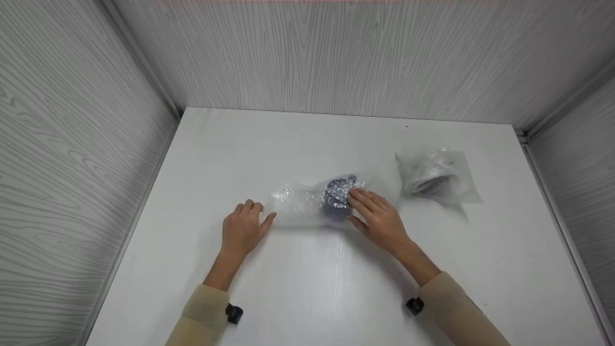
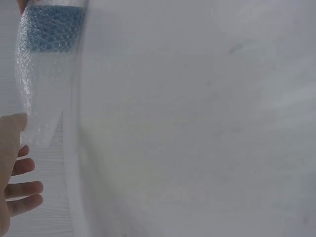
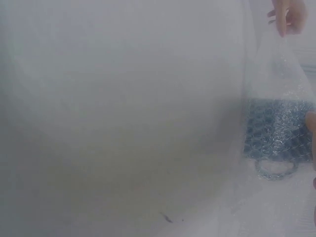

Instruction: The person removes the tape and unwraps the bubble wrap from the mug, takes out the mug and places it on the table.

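Blue mug lies against the outstretched right grip; left grip pinches bubble wrap.

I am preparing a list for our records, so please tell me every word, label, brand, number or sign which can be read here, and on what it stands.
None: no readable text appears in any view.
Blue object under bubble wrap: no lettering visible; the wrap blurs its surface.
Second wrapped package: none readable; its contents are too unclear to tell.
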`<act>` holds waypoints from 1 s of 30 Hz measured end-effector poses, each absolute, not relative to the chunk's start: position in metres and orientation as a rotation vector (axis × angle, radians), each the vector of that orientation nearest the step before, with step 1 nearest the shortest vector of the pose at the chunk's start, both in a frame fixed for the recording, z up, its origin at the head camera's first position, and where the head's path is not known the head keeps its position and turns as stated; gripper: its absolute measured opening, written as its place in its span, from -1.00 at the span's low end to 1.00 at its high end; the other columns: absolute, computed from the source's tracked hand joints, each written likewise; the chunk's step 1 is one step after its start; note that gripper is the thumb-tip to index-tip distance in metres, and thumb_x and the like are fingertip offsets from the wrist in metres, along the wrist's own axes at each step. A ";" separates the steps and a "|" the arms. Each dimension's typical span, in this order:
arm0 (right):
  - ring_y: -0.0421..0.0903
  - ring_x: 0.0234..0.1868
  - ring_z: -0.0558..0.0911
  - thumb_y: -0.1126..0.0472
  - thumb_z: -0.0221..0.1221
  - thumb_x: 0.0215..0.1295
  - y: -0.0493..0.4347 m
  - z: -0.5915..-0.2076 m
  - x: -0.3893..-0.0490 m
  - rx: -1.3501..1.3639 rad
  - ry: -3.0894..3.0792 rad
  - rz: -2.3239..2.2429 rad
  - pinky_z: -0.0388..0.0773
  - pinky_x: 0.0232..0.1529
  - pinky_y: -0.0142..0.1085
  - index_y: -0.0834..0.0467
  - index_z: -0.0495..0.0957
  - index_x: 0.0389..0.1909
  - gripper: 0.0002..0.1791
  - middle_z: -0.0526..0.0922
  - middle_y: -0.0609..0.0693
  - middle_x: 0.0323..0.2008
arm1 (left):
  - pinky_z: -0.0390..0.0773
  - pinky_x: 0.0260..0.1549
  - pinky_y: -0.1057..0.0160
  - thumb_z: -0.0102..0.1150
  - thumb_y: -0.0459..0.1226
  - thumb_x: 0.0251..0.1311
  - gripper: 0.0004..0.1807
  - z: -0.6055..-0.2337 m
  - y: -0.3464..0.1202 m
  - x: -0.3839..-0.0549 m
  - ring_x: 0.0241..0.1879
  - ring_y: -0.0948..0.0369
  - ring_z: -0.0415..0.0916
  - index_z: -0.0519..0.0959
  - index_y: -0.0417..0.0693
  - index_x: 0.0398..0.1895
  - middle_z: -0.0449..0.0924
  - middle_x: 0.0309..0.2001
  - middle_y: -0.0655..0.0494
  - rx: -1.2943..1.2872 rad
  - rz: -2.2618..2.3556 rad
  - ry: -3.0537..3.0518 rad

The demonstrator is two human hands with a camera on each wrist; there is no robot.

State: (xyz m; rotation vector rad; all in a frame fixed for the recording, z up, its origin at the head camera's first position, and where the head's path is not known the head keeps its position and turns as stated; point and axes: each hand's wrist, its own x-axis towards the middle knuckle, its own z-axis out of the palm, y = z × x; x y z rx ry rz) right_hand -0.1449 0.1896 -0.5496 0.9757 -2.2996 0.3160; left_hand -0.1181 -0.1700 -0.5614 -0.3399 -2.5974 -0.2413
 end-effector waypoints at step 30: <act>0.14 0.22 0.73 0.13 0.58 0.11 0.187 -0.552 -0.144 0.963 -2.284 0.381 0.68 0.26 -0.01 0.23 0.69 0.20 -0.39 0.74 0.15 0.22 | 0.78 -0.33 0.12 0.41 -0.05 0.33 -0.59 -0.523 -0.137 -0.131 -0.10 -0.03 0.75 0.71 -0.18 0.03 0.77 -0.10 -0.11 -0.376 -0.280 -2.600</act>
